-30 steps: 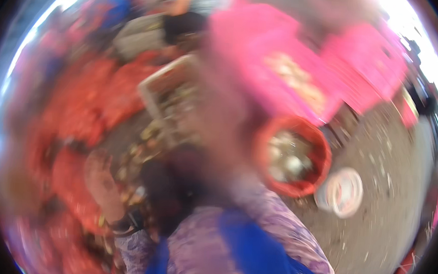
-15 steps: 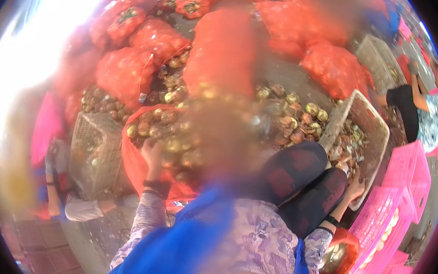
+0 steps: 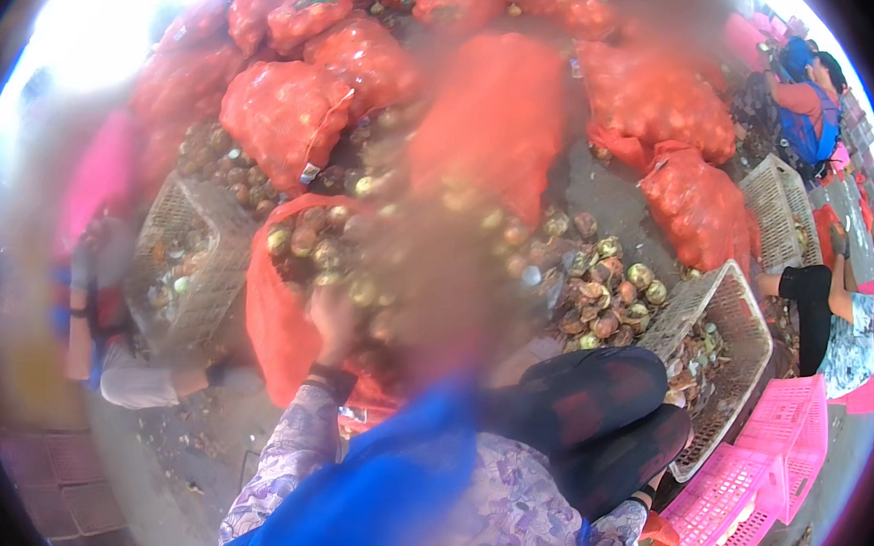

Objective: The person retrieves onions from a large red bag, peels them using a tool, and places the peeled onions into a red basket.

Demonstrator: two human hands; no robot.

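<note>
Near left: left hand [image 3: 332, 319] now deeper in red sack [image 3: 279, 323] among onions [image 3: 610, 304], grip unclear; view steadier.

An open red mesh sack [image 3: 284, 314], mouth upward and brimming with round green-brown onions [image 3: 356, 288], slumps on the ground beside a pale wire basket [image 3: 193, 248], its right edge blurred.

daylight | glare blown-out top-left | centre blurred | fisheye-bent rim
</note>
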